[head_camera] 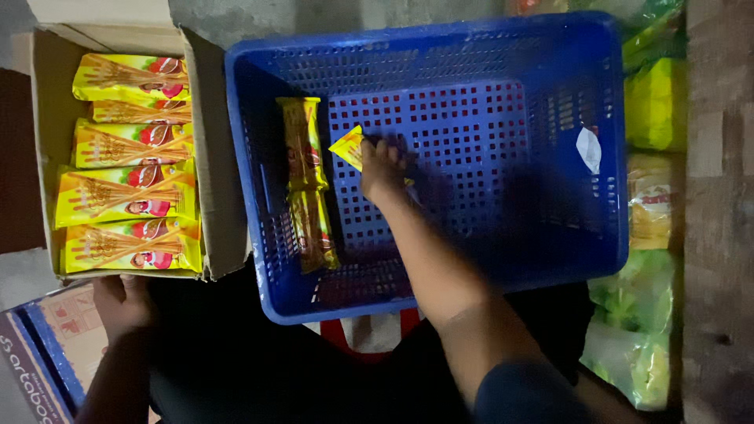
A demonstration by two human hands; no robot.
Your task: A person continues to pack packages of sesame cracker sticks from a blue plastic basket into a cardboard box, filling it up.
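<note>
Head view, pretty dim: right hand [382,166] is down inside the blue plastic crate [550,251], fingers grasping a yellow snack packet [348,147] just above the crate floor. Two more snack packets [306,180] lie end to end along the crate's left wall. Left hand [122,302] rests at the near edge of the cardboard box [220,188] full of the same packets; can't tell whether its fingers are clenched.
</note>
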